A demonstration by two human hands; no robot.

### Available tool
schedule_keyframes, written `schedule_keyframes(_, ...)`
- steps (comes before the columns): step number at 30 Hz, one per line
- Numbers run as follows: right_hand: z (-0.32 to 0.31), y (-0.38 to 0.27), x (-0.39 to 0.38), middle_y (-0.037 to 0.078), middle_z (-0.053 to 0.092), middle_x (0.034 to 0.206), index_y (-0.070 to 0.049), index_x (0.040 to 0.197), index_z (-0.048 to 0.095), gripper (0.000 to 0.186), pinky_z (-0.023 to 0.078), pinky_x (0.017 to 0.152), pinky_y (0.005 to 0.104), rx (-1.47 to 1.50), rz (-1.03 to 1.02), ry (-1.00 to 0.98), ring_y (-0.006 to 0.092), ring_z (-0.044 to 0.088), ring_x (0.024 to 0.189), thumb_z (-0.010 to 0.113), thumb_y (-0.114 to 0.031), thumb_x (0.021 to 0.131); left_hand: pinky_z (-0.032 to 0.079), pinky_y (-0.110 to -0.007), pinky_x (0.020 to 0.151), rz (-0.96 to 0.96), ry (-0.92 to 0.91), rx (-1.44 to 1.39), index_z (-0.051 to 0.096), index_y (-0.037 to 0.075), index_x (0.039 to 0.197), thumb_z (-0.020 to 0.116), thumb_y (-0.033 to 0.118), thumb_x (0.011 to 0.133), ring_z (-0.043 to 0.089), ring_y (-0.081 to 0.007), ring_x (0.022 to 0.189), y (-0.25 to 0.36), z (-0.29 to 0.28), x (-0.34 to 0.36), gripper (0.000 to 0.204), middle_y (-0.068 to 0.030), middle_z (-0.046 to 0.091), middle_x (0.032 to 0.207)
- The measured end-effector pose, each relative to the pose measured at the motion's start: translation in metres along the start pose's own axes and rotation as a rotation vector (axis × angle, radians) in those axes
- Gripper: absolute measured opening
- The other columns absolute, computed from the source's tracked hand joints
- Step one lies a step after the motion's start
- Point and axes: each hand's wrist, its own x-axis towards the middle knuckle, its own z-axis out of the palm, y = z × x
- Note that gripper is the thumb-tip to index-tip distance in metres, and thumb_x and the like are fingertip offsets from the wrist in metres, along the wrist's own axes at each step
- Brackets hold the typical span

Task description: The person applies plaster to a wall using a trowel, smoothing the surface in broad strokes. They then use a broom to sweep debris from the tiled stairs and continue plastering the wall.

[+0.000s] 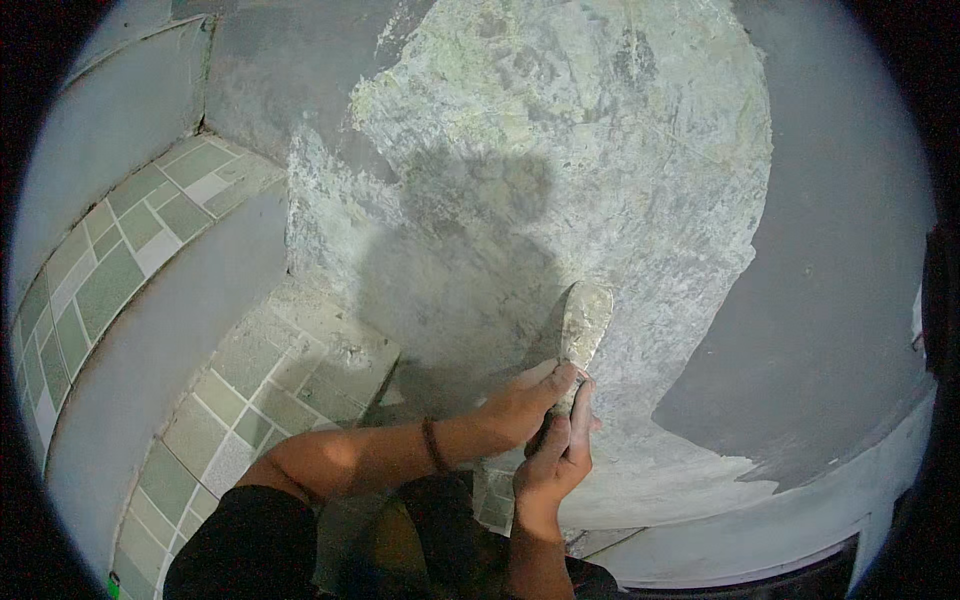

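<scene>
A putty knife (587, 318), its rounded metal blade smeared with pale plaster, points up in front of the wall. My left hand (527, 403) is closed near the base of the blade, thumb lying along it. Below, my right hand (556, 452) is wrapped round the handle, most of which the fingers hide. Behind the blade, the wall carries a large rough whitish scraped patch (660, 170). Whether the blade touches the wall, I cannot tell. My shadow falls across the patch.
Grey paint (820, 270) still covers the wall at the right. On the left rise steps with green and white tiled treads (120, 255) and grey risers (190, 300). Pale debris (340, 340) lies on the nearer tread beside the wall. A light ledge (740, 555) runs along the lower right.
</scene>
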Motion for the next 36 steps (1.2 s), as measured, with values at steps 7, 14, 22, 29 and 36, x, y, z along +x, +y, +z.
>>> schedule_keyframes(7, 0.007, -0.014, 0.001, 0.030, 0.063, 0.125, 0.010, 0.140, 0.048, 0.044, 0.050, 0.091, 0.0374, -0.112, -0.059, 0.042, 0.0320, 0.065, 0.107, 0.049, -0.001, 0.097, 0.049, -0.040, 0.081, 0.555, 0.069, 0.518, 0.051, -0.001, 0.123, 0.038, 0.029, 0.108, 0.060, -0.0319, 0.095, -0.014, -0.006, 0.003, 0.036, -0.0205, 0.060, 0.106)
schedule_keyframes(14, 0.009, -0.022, 0.006, 0.031, 0.061, 0.128, 0.010, 0.139, 0.049, 0.043, 0.047, 0.099, 0.0399, -0.066, -0.084, 0.032, 0.0350, 0.062, 0.116, 0.049, 0.000, 0.097, 0.045, -0.042, 0.092, 0.449, 0.132, 0.525, 0.055, 0.000, 0.114, 0.032, 0.032, 0.109, 0.059, -0.0328, 0.098, -0.004, -0.001, 0.002, 0.040, -0.0193, 0.058, 0.105)
schedule_keyframes(22, 0.009, -0.028, 0.008, 0.028, 0.060, 0.132, 0.009, 0.139, 0.050, 0.041, 0.048, 0.098, 0.0375, -0.105, -0.132, 0.043, 0.0326, 0.064, 0.115, 0.050, -0.004, 0.099, 0.046, -0.043, 0.079, 0.316, 0.153, 0.406, 0.055, -0.001, 0.108, 0.036, 0.028, 0.107, 0.059, -0.0408, 0.092, 0.002, 0.001, 0.005, 0.035, -0.0238, 0.058, 0.099)
schedule_keyframes(29, 0.011, -0.035, 0.010, 0.027, 0.064, 0.127, 0.008, 0.138, 0.052, 0.041, 0.051, 0.092, 0.0362, -0.158, -0.107, 0.060, 0.0271, 0.066, 0.108, 0.050, -0.007, 0.100, 0.046, -0.041, 0.078, 0.398, 0.121, 0.474, 0.055, -0.003, 0.109, 0.038, 0.028, 0.107, 0.059, -0.0390, 0.091, 0.003, -0.002, 0.005, 0.035, -0.0224, 0.059, 0.099)
schedule_keyframes(36, 0.008, -0.044, 0.010, 0.027, 0.064, 0.127, 0.007, 0.138, 0.053, 0.041, 0.052, 0.085, 0.0328, -0.159, -0.085, 0.028, 0.0254, 0.067, 0.099, 0.048, -0.009, 0.100, 0.047, -0.042, 0.082, 0.628, 0.184, 0.700, 0.055, -0.004, 0.118, 0.037, 0.027, 0.107, 0.059, -0.0384, 0.093, 0.001, -0.005, 0.007, 0.037, -0.0237, 0.058, 0.104)
